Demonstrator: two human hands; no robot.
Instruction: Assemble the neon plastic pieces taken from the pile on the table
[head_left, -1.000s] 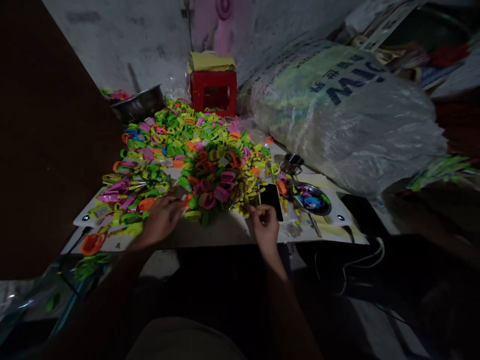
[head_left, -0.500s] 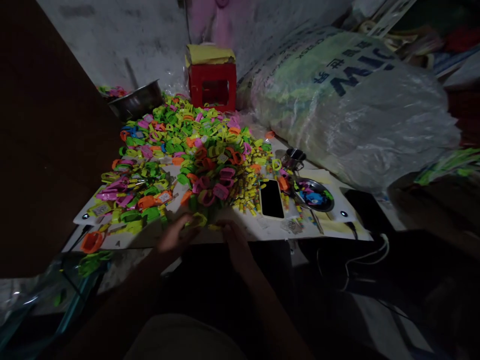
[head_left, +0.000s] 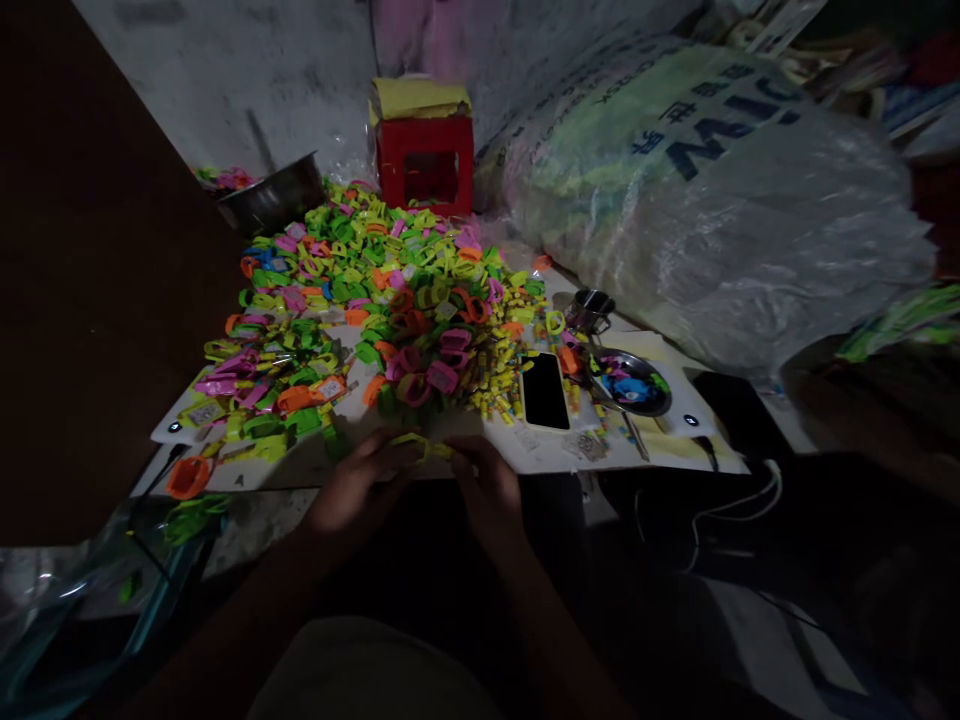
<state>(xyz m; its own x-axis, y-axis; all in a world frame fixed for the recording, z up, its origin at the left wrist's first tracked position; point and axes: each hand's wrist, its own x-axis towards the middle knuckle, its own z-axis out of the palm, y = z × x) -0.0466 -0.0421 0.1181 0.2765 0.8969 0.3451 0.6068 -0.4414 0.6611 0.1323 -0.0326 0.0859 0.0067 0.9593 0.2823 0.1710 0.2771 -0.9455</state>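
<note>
My left hand [head_left: 360,485] is closed on a yellow-green plastic loop [head_left: 409,440], held low over the table's front edge. My right hand [head_left: 487,485] pinches a small yellow piece [head_left: 441,452] between thumb and fingers. The piece meets the right end of the loop; whether it sits inside is too dark to tell. Just beyond my hands lies a large heap of plastic loops [head_left: 405,270] in green, yellow, pink and orange, looking like toy watches. Small yellow tubes [head_left: 499,385] are piled at the heap's right side.
A phone [head_left: 545,392], a metal cup [head_left: 589,312] and a metal dish [head_left: 660,402] of coloured bits stand to the right. A red stool [head_left: 465,165] and a tilted metal pan [head_left: 274,197] are behind the heap. One big plastic sack [head_left: 750,220] bulges over the right side.
My hands have come closer together. The small yellow piece in my right hand, apart from the loop before, now meets it. The view has shifted slightly.
</note>
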